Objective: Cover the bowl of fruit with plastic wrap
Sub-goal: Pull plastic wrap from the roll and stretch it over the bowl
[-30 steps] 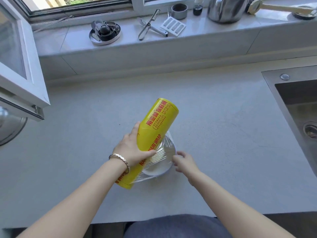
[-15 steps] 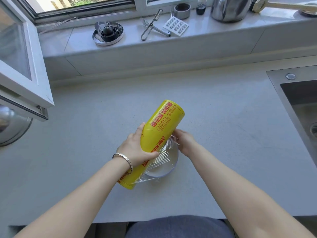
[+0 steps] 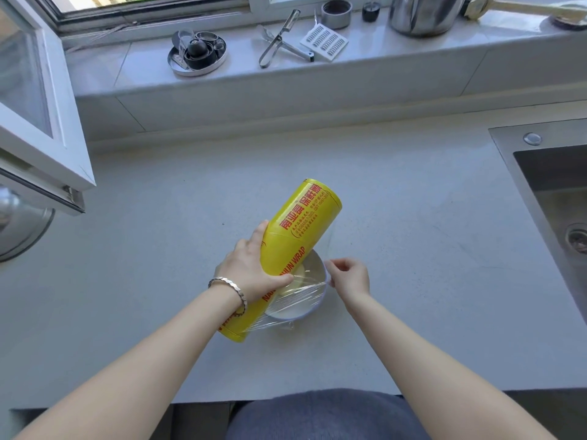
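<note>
A white bowl (image 3: pixel 320 270) sits on the grey counter in front of me, half hidden under a yellow roll of plastic wrap (image 3: pixel 295 236). My left hand (image 3: pixel 251 271) grips the roll around its middle and holds it tilted above the bowl's left side. A clear sheet of plastic wrap (image 3: pixel 298 295) stretches from the roll across the bowl. My right hand (image 3: pixel 349 276) pinches the sheet's edge at the bowl's right rim. What lies in the bowl is pale and I cannot make it out.
A steel sink (image 3: pixel 552 198) is set into the counter at the right. An open window sash (image 3: pixel 38 100) juts over the left side, with a metal pot lid (image 3: pixel 22 227) below it. The sill behind holds a metal tin (image 3: pixel 197 54), tongs (image 3: pixel 279 39), a grater (image 3: pixel 324 42) and a kettle (image 3: pixel 422 12).
My right hand went from the bowl's near right side to its far side by the roll, then back to the right rim, drawing the wrap across. The roll stayed almost still.
</note>
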